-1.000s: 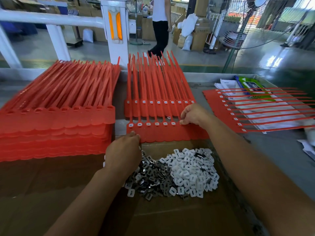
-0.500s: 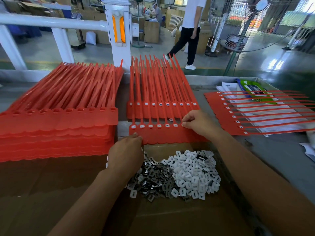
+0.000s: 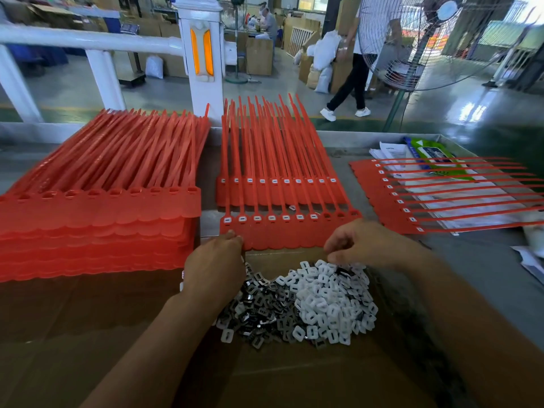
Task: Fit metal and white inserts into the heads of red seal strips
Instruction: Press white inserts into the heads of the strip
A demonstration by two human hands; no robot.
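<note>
A sheet of red seal strips [image 3: 282, 238] lies in front of me; several of its heads hold white inserts [image 3: 256, 218], and the three heads at the right end [image 3: 341, 214] look empty. My left hand [image 3: 215, 266] grips the sheet's near left corner with curled fingers, and white bits show at its palm edge. My right hand [image 3: 365, 242] hovers at the sheet's near edge over the white insert pile [image 3: 323, 298], fingers loosely curled, thumb apart, nothing visible between them. Dark metal inserts [image 3: 265, 307] lie mixed in at the pile's left.
A tall stack of red sheets [image 3: 97, 225] stands at the left. Another filled sheet [image 3: 279, 195] lies behind the front one, and one more [image 3: 391, 207] lies at the right over papers and a green packet [image 3: 426, 151]. The brown cardboard [image 3: 294, 378] bears the inserts. A fan [image 3: 412, 39] stands beyond the table.
My right hand has drawn back from the strip heads to the near edge, over the white inserts. My left hand stays at the sheet's corner. A person behind the table walked right.
</note>
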